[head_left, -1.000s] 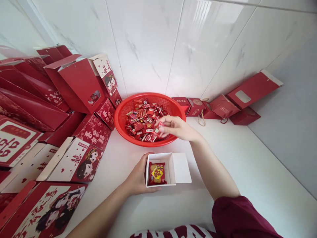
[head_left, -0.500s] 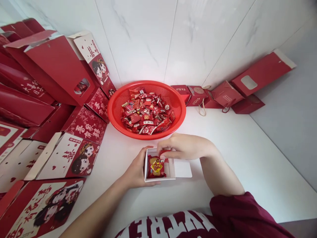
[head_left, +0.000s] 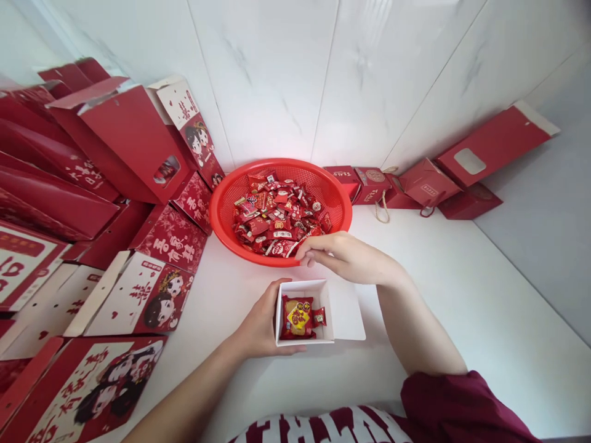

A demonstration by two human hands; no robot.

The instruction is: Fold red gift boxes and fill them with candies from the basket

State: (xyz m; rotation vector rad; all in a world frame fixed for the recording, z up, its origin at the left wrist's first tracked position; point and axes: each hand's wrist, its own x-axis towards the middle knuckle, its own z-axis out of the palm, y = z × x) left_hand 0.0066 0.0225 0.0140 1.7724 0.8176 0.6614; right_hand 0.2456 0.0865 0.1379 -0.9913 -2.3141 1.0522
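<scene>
A small white box (head_left: 329, 332) with its flap folded out to the right is held from the left side by my left hand (head_left: 263, 323). In the box lie a large red packet with a yellow label (head_left: 298, 317) and a small red wrapped candy (head_left: 319, 317) to its right. My right hand (head_left: 335, 253) is at the front right rim of a red plastic basket (head_left: 221, 231) full of red wrapped candies (head_left: 279, 215). Its fingers are bent and close together; whether anything is between them is hidden.
Many red and white printed boxes (head_left: 170, 237) and tall red cartons (head_left: 133, 138) stand along the left. Small red boxes (head_left: 427, 181) with cord handles line the wall at the back right, with a longer windowed one (head_left: 498, 144).
My right hand has risen out of the white box and moved up to the basket's rim. The small candy now lies beside the packet. The view has shifted slightly.
</scene>
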